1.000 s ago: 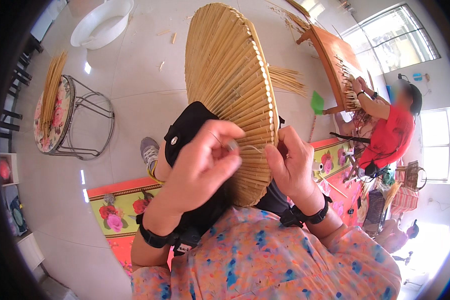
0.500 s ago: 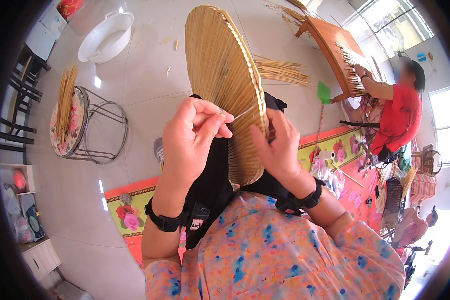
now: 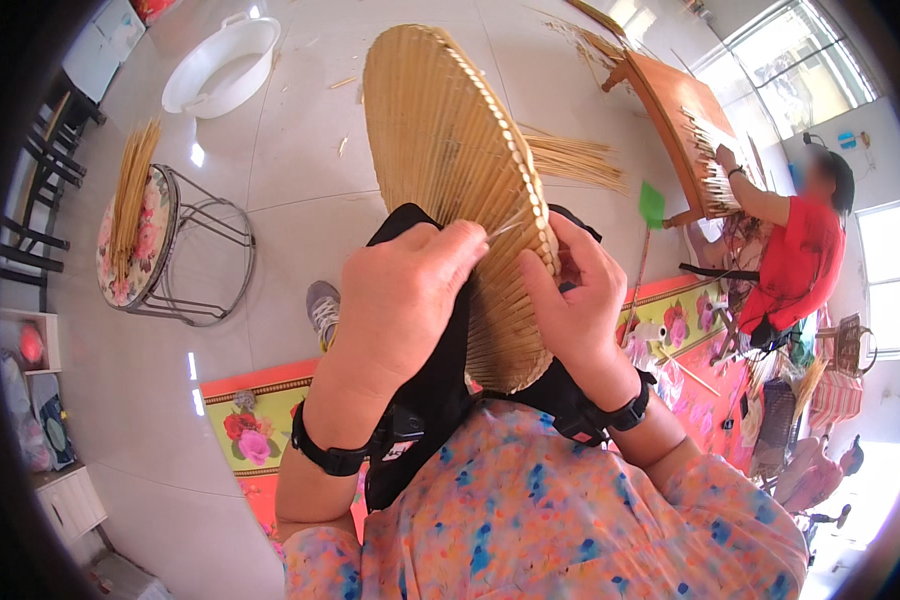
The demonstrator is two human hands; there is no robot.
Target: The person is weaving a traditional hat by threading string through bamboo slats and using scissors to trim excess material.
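Note:
A large straw-coloured pleated fan (image 3: 420,130) stands tilted upright over my lap, its long edge bound with a pale braided rim (image 3: 515,150). My right hand (image 3: 582,300) grips that rim, thumb on the near face and fingers behind it. On the left, my left hand (image 3: 405,295) is closed in a pinch with its back turned up. From its fingertips a thin pale thread (image 3: 505,226) runs taut to the rim beside my right thumb. Whether a needle is in the pinch cannot be made out.
Dry stalks (image 3: 130,205) lie on a round flowered stool (image 3: 153,245) at left. A white tub (image 3: 225,68) stands on the floor behind it. More stalks (image 3: 575,160) lie beyond the fan. At right, a person in red (image 3: 800,240) works at a wooden table (image 3: 660,100).
My left hand has rolled over so its back faces up, with the thread still pinched. The fan and both hands sit slightly lower and further right in view.

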